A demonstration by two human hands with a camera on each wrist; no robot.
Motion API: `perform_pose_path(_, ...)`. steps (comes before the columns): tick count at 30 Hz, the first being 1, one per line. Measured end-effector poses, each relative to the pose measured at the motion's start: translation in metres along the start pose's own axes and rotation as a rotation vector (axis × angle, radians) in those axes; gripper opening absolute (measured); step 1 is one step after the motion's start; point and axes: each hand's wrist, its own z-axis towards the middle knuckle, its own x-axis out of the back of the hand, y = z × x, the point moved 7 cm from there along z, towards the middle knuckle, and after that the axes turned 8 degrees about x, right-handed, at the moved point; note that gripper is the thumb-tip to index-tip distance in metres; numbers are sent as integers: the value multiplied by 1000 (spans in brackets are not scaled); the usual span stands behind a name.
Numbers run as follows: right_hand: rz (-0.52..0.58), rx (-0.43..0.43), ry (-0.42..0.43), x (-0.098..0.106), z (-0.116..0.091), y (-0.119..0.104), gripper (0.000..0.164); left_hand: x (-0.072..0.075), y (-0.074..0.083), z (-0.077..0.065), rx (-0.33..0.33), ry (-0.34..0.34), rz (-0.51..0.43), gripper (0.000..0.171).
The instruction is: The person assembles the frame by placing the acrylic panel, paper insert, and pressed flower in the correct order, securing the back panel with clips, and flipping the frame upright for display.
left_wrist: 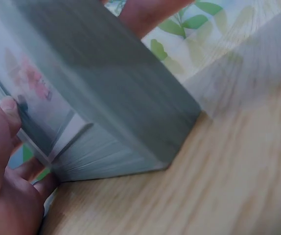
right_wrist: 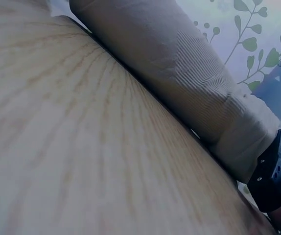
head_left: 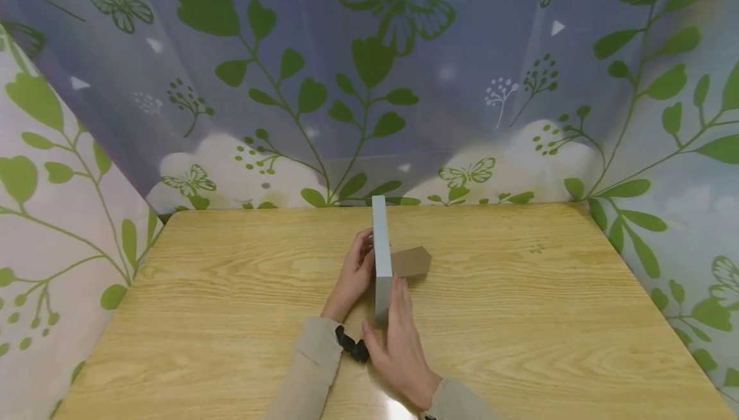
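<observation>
A pale grey picture frame [head_left: 382, 237] stands edge-on on the table, with a brown stand leg [head_left: 411, 261] jutting from its right side. My left hand [head_left: 351, 282] grips the frame from the left. In the left wrist view, the thumb of the left hand [left_wrist: 6, 161] lies on the inner border and other fingers reach round the lower edge. A pink floral picture [left_wrist: 30, 81] shows inside the deep border. Fingers of my right hand [head_left: 404, 343] lie straight along the frame's near right side, thumb spread apart. The right wrist view shows neither the frame nor the right hand's fingers.
The light wood-grain table [head_left: 548, 317] ends at the back against a hanging cloth [head_left: 491, 35] printed with green leaves and butterflies. Patterned cloth also hangs at both sides. A black camera band [right_wrist: 271, 174] sits on the left wrist below a beige sleeve [right_wrist: 179, 73].
</observation>
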Motion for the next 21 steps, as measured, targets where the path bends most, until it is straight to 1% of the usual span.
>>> perform_pose_path(3, -27, 9, 15, 2, 1, 0, 88, 0, 2, -1, -7, -8, -3, 38)
perform_pose_path(6, -43, 33, 57, 6, 2, 1, 86, 0, 2, -1, -6, -14, -8, 37)
perform_pose_path(10, -12, 30, 102, 12, 2, 5, 83, 0, 1, -2, 7, -2, 12, 37)
perform_pose_path(13, 19, 38, 136, 19, 0, 10, 79, 2, 1, -5, 19, 54, 36, 37)
perform_pose_path(16, 34, 78, 169, 27, -1, 15, 68, 7, 2, -8, 38, 144, 52, 36)
perform_pose_path(18, 56, 69, 169, 31, 0, 20, 64, 10, 0, -10, 47, 188, 41, 36)
perform_pose_path(21, 110, 33, 155, 37, 3, 32, 61, 15, -1, -13, 40, 225, 22, 37)
